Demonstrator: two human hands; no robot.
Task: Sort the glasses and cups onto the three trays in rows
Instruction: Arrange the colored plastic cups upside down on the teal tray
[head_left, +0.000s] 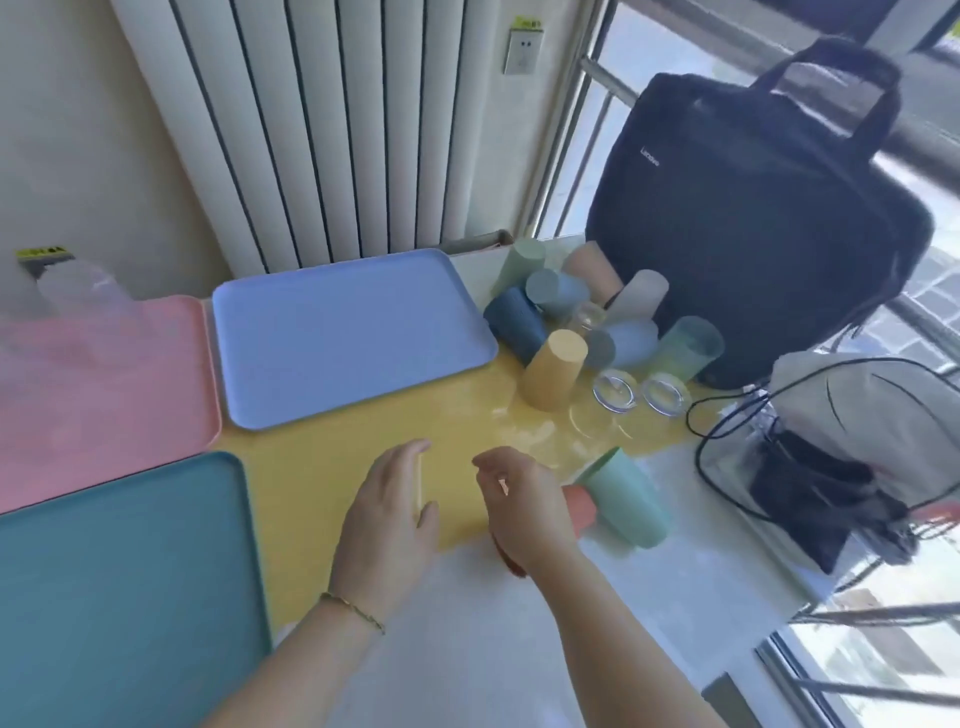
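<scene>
Head-worn view, downward, close over the table

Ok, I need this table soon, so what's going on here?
A person is sorting cups onto three trays and seems barely started. The pink tray, blue tray and teal tray show no cups, though something clear and blurred sits at the pink tray's far edge. The cups are heaped right of the blue tray. The left hand hovers open over the yellow mat. The right hand is over an orange cup, beside a green cup; whether it grips is unclear.
</scene>
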